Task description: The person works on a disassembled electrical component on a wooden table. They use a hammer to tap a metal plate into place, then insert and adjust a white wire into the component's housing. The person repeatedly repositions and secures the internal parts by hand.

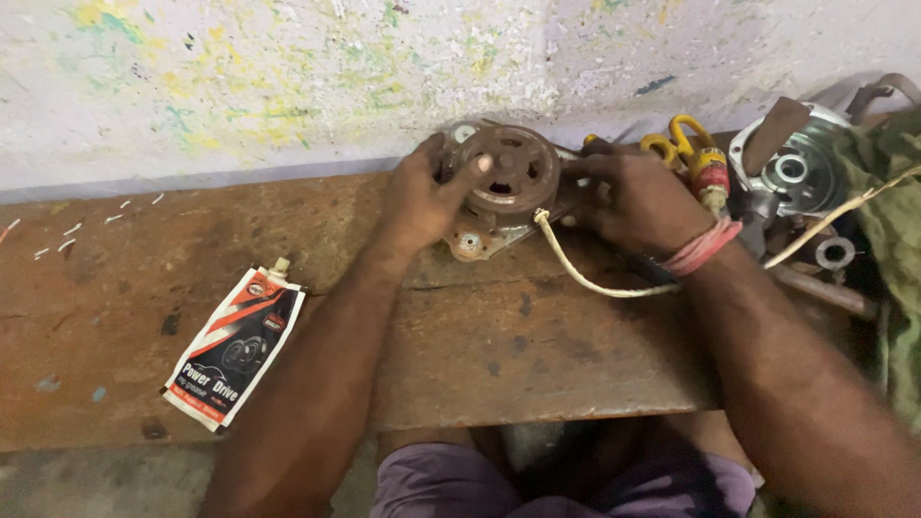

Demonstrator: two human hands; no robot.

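The left hand (422,197) grips the left side of a rusty round motor assembly (504,177), fingers curled over its rim and the thumb pressed on the front face of the pulley-like disc. The right hand (638,201) closes on the right side of the same assembly, palm down, fingers wrapped around its edge. Both hands are thus clamped on the one part, one at each side, with the disc between them.

The motor assembly sits at the rear edge of a worn wooden bench (499,355), close against the paint-spattered wall (288,77). A grey metal mounting lug (470,242) projects from beneath the disc, just under the left hand. A white cord (580,278) leaves the lower right of the assembly, curves across the bench and passes under the right wrist, which carries a band of pink thread (700,247).

Just beyond the right hand lies a tool with yellow handles (686,134) and a red-and-yellow cylindrical part below them. Further right rests a bright silver motor housing (796,168), partly covered by a brown flat piece. A loose metal ring (835,252) lies near it, and green cloth (892,211) fills the right edge.

Well apart on the left of the bench lies a flat white, red and black pouch (235,345) with a small nozzle at its top.
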